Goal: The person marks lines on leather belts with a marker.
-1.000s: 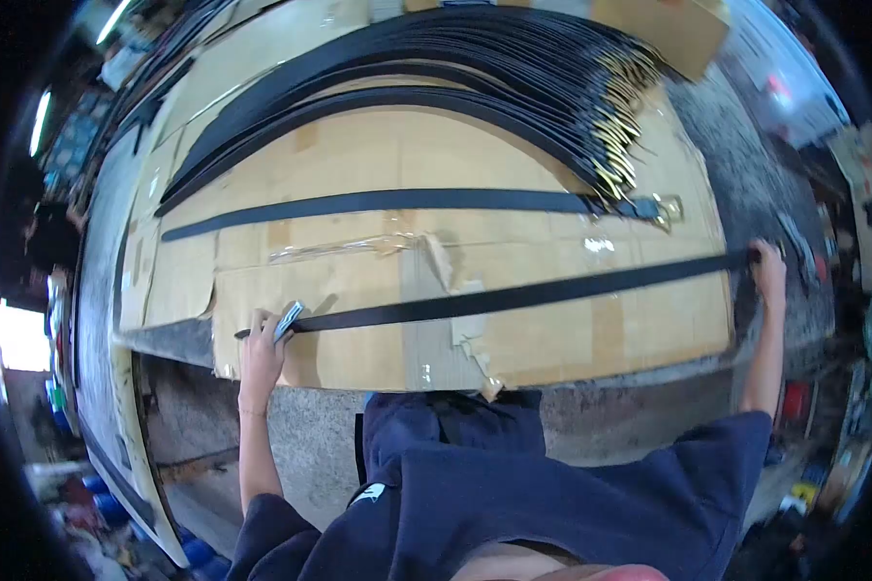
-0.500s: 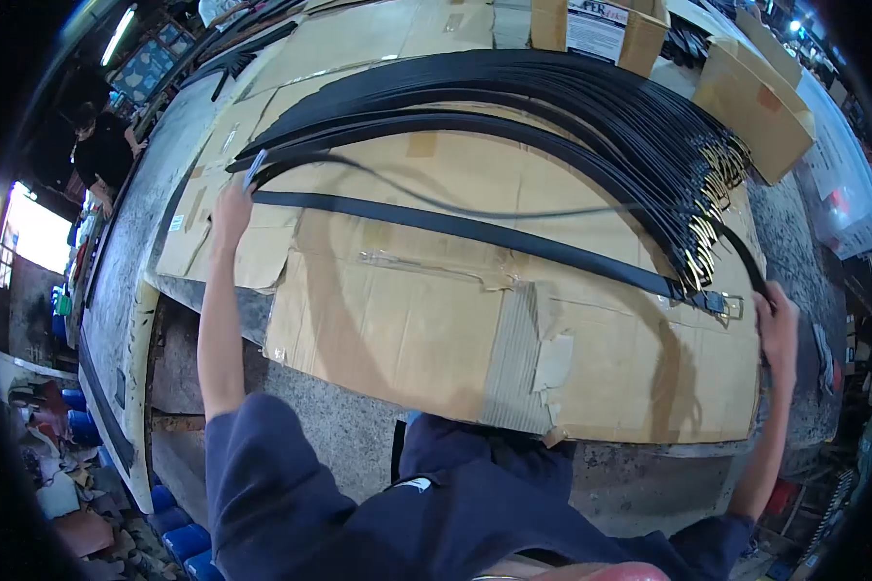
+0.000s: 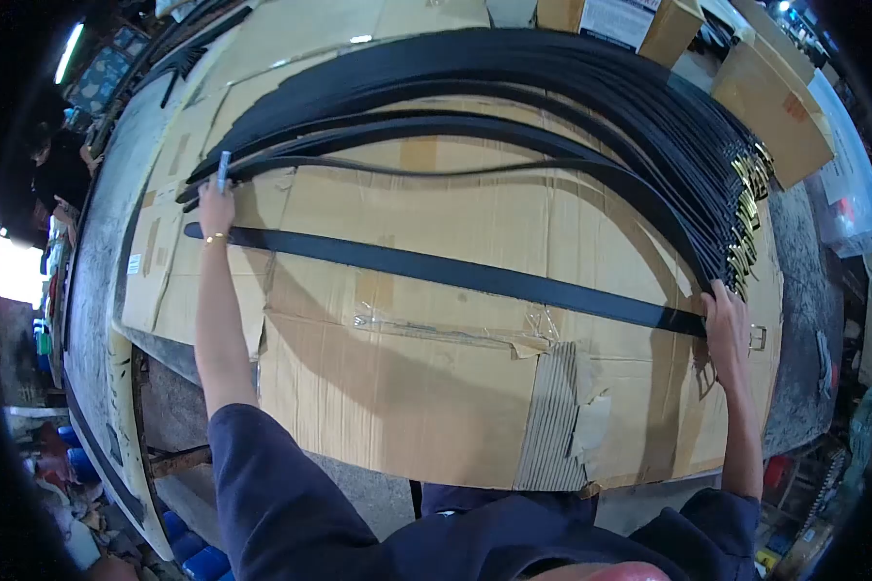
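Note:
My left hand (image 3: 217,205) is closed round a pale, pen-like tool (image 3: 225,170), beside the plain ends of the black belts. At the right, my right hand (image 3: 726,324) grips the buckle end of a black belt (image 3: 639,194) that arches along the near side of a fanned pile of belts (image 3: 513,73). Gold-coloured buckles (image 3: 746,223) gather at the pile's right end. A single belt (image 3: 455,275) lies nearly straight below the pile, its silver buckle (image 3: 758,337) just right of my right hand.
Flattened cardboard (image 3: 407,416) covers much of the table (image 3: 794,290). Open cardboard boxes (image 3: 773,107) and a clear plastic container (image 3: 848,208) stand at the back right. A person in dark clothing (image 3: 60,165) is at the far left.
Both hands have moved left, and the held belt now lies along the pile's near edge instead of hanging above the single belt. The view has shifted slightly.

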Action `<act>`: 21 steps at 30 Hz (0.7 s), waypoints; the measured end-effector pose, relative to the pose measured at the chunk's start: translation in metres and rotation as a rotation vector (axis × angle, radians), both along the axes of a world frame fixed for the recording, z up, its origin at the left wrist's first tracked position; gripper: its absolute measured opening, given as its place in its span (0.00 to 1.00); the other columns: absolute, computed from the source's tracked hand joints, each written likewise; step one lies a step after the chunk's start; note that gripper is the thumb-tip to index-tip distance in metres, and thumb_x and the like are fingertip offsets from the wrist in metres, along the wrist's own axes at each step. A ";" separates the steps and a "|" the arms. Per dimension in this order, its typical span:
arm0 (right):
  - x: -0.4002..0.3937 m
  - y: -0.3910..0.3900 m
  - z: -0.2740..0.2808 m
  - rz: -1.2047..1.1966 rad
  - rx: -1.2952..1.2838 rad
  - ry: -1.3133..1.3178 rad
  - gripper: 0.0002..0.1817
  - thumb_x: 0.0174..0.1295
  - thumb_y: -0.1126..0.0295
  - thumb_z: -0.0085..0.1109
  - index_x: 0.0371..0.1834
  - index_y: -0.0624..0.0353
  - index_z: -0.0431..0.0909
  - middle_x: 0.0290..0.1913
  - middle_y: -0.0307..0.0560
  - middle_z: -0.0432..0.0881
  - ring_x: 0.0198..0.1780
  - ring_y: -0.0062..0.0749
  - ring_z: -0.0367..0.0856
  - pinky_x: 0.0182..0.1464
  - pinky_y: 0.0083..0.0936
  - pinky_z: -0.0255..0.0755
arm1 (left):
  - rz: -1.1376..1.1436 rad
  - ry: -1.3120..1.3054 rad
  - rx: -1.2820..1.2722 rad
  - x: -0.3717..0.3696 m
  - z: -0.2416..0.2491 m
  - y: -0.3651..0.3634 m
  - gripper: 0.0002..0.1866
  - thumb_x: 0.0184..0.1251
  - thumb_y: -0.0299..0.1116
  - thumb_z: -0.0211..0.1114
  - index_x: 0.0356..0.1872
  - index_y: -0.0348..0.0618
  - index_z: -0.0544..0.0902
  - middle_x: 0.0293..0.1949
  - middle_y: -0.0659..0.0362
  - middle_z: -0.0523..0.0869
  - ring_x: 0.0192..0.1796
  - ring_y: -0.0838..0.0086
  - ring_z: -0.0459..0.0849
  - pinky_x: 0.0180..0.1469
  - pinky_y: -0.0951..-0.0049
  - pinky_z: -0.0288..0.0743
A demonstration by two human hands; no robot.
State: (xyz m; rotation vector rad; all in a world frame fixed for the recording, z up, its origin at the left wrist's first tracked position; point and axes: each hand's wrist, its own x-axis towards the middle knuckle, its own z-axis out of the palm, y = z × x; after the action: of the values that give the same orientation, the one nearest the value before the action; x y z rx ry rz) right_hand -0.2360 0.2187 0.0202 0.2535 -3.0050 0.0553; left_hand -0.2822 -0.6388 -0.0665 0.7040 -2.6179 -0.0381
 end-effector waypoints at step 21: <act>0.042 -0.007 -0.008 -0.017 -0.225 0.227 0.14 0.63 0.71 0.63 0.51 0.62 0.80 0.52 0.55 0.81 0.53 0.50 0.79 0.53 0.37 0.74 | -0.868 0.024 0.176 0.007 0.069 0.392 0.17 0.55 0.27 0.63 0.48 0.45 0.82 0.52 0.52 0.82 0.44 0.52 0.85 0.47 0.55 0.78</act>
State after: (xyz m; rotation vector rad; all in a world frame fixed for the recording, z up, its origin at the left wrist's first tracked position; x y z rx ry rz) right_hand -0.1940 0.2116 0.0121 0.1961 -2.7441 0.3370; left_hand -0.2756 -0.2466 0.0030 -0.4212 -2.7045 -0.5240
